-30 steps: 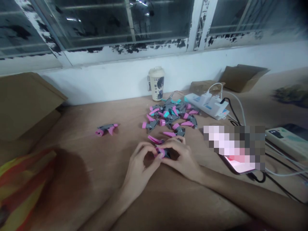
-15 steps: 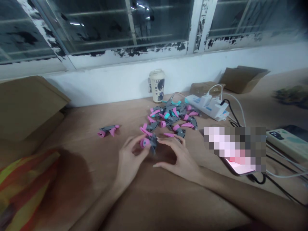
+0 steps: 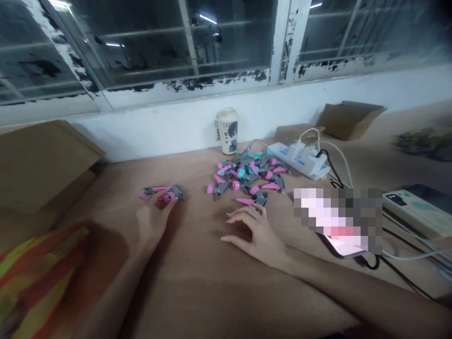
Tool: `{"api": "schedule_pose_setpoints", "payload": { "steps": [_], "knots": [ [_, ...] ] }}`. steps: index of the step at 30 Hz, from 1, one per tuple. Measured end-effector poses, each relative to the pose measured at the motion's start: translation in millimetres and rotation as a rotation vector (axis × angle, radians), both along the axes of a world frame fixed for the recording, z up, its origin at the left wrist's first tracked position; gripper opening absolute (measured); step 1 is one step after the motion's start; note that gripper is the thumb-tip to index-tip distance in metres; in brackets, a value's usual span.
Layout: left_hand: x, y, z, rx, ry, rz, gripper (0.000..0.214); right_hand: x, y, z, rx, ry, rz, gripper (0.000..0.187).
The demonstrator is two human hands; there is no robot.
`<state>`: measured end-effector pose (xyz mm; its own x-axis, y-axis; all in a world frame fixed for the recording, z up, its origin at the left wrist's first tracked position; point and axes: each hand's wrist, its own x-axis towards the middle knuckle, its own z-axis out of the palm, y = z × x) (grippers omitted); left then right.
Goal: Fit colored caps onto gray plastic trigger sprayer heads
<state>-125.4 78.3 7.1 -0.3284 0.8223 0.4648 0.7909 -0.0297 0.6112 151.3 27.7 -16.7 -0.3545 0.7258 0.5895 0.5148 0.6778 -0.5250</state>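
Note:
My left hand [image 3: 152, 217] is closed on a grey and pink trigger spray head [image 3: 177, 191], over the left side of the table. Partly behind those fingers lies another grey and pink spray head [image 3: 142, 196]. My right hand [image 3: 259, 233] has its fingers apart and curved, with nothing in its grasp. Just beyond its fingertips is a spray head with a pink trigger [image 3: 244, 201], at the near edge of a pile of spray heads [image 3: 249, 169] in grey, pink and teal.
A lidded coffee cup [image 3: 227, 132] stands by the wall behind the pile. To the right are a white power strip [image 3: 300, 160] with cables, a lit phone [image 3: 344, 245] and another phone [image 3: 416, 214]. Cardboard boxes [image 3: 42, 165] and a red-yellow bag [image 3: 38, 278] flank the left.
My left hand has carried the spray head leftward, away from my right hand, to beside the one lying at left. My right hand stays near the pile, now apart from the carried piece.

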Motion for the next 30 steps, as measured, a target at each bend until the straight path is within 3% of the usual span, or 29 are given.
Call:
{"api": "schedule_pose_setpoints", "payload": {
  "steps": [3,7,13,16,20,23,27,30],
  "knots": [
    [-5,1,-5.9,0.049,0.271,0.035,0.032,0,1,-0.9,-0.015,0.002,0.007,0.025],
    [11,-5,-11.3,0.154,0.411,0.022,0.036,0,1,-2.3,-0.021,0.006,0.009,0.023],
    [67,-1,-16.5,0.055,0.474,-0.374,0.039,0,2,-0.7,-0.041,-0.006,0.028,0.011],
    [82,17,-17.2,0.005,0.484,-0.459,0.049,1,3,1.0,-0.046,-0.001,0.031,0.01],
    [89,30,-15.1,-0.072,0.493,-0.562,0.037,1,6,-0.7,-0.054,0.009,0.04,0.01],
    [94,14,-13.0,-0.039,0.389,-0.538,0.029,2,10,-4.1,-0.03,0.007,0.023,0.018],
    [104,-32,-11.7,-0.028,0.184,-0.497,0.022,5,15,-4.8,0.043,-0.004,-0.021,0.043],
    [110,-60,-10.4,-0.015,0.153,-0.527,0.011,6,15,-3.3,0.083,-0.069,0.035,0.028]
  ]
}}
